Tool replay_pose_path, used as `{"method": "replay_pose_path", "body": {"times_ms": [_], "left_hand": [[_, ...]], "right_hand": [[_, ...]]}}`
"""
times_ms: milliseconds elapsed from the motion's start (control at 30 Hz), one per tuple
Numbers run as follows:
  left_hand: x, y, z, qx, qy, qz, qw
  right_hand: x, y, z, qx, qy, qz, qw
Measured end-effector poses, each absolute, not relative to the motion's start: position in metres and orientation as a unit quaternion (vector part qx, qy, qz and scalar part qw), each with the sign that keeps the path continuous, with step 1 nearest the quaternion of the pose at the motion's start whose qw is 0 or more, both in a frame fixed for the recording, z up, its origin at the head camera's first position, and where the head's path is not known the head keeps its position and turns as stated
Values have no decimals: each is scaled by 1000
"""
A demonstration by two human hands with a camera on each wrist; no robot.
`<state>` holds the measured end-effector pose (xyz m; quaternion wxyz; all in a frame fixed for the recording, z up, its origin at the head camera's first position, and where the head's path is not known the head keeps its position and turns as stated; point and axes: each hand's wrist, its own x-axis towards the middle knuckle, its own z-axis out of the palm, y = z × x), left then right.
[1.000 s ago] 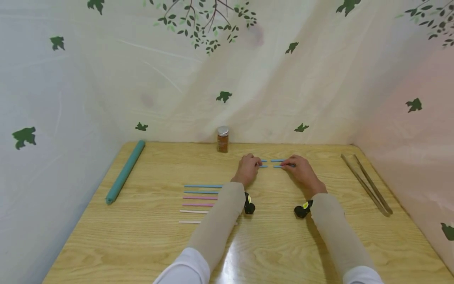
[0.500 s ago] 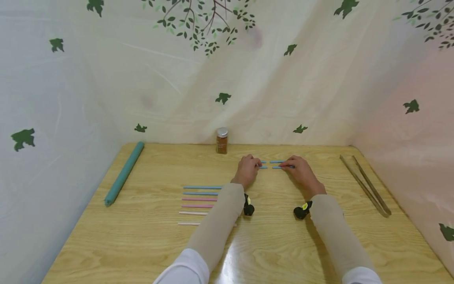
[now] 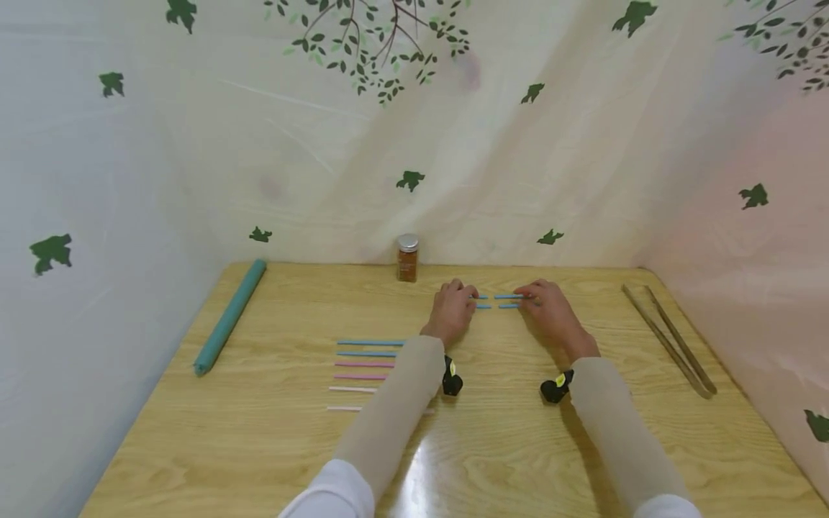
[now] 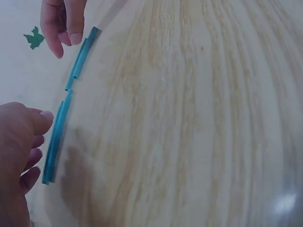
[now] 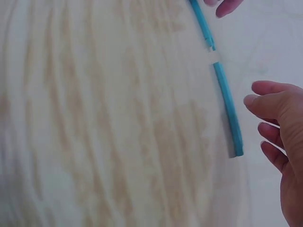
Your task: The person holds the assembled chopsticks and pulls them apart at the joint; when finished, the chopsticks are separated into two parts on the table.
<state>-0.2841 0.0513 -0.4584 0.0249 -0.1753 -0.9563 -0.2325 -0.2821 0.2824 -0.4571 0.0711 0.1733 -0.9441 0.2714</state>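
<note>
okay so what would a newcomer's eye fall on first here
Probably the left hand and right hand, both close to short blue sticks towards the back of the wooden table. Next, likely the teal cylinder lying at the left side and the long tongs at the right. The silver-lidded jar stands upright at the back.

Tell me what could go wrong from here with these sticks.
The left hand and right hand are so close to the four blue sticks that either might knock them askew.

The left sleeve covers part of another row of sticks, so sweeping that arm could scatter them.
</note>
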Motion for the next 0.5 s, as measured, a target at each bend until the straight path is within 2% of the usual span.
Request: {"method": "replay_pose_path", "body": {"times_ms": [100,333,500], "left_hand": [[-281,47,-454,-190,-951,-239,41],[-272,33,-440,-211,-945,-244,59],[-264,14,-432,-220,-940,-251,68]], "right_hand": [[-281,280,-451,170,-942,278,75],[-280,266,-444,211,-922,299,124],[-273,249,-440,223,-915,314,122]]}}
